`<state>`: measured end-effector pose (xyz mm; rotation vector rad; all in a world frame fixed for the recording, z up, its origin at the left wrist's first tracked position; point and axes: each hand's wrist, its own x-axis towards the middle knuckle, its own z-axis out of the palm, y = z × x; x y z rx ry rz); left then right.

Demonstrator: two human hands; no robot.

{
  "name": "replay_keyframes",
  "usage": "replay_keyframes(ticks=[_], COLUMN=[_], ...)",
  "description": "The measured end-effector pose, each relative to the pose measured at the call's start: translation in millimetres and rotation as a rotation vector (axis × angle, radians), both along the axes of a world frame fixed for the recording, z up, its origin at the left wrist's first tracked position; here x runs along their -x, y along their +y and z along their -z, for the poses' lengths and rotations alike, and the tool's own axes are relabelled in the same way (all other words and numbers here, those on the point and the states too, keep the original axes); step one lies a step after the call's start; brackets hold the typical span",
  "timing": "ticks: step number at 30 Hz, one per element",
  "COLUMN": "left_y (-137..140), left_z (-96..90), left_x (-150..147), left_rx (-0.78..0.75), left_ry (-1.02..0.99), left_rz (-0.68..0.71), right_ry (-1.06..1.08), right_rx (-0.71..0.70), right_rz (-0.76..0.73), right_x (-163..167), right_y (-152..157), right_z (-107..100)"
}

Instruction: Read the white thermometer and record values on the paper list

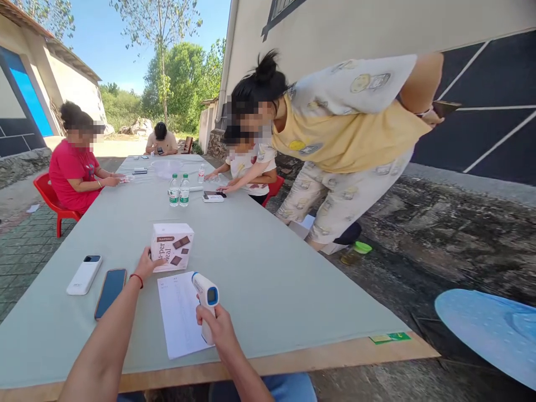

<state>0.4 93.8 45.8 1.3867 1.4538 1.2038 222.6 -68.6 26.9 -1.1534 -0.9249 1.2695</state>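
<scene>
My right hand (218, 326) is wrapped round the handle of a white infrared thermometer (206, 291) with a blue-rimmed screen. It is held over a sheet of paper (176, 324) with handwriting too small to read. A white cardboard box (180, 248) printed with chocolate squares stands upright on the table just beyond the paper. My left hand (147, 264) grips its lower left side, thumb across the front and the other fingers partly hidden. Left of that forearm lie a dark-screened phone (110, 293) and a white power bank (84, 275).
The long table (259, 279) has a grey-green cover. Two water bottles (178, 191) stand mid-table, near a white device (213, 196) touched by a person (347, 134) leaning in from the right. Other people sit further along both sides and at the far end. A blue round surface (489, 329) is at right.
</scene>
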Motion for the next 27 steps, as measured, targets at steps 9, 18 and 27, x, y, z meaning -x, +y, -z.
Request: replay_keyframes(ticks=[9, 18, 27], left_y=[-43.1, -99.4, -107.7], left_z=[-30.8, 0.2, 36.3], left_x=[-17.4, -21.7, -19.5], left_rx=[0.118, 0.17, 0.054], left_ry=[-0.543, -0.668, -0.489], left_rz=[0.065, -0.06, -0.041], right_ry=[0.078, 0.169, 0.049], right_rx=[-0.011, 0.032, 0.05], right_rz=[-0.099, -0.143, -0.134], right_x=[1.0, 13.6, 25.4], right_y=[-6.9, -4.3, 14.1], right_z=[-32.7, -35.1, -34.0])
